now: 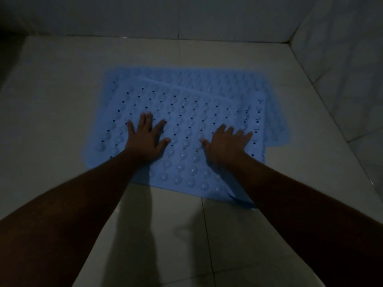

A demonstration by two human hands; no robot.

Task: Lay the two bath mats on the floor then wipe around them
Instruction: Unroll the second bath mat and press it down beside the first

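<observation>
Two light blue bath mats with rows of suction cups and small holes lie on the tiled floor, one on top of the other. The upper mat (pixel 182 129) is skewed, so the lower mat (pixel 228 79) shows along its far and right edges. My left hand (pixel 146 139) rests flat on the upper mat's left part with fingers spread. My right hand (pixel 224 143) lies flat on its right part, fingers apart too. Neither hand grips anything.
The pale tiled floor (pixel 62 100) surrounds the mats. A tiled wall (pixel 186 15) runs along the back and another wall (pixel 342 59) rises on the right, meeting in the far right corner. The light is dim.
</observation>
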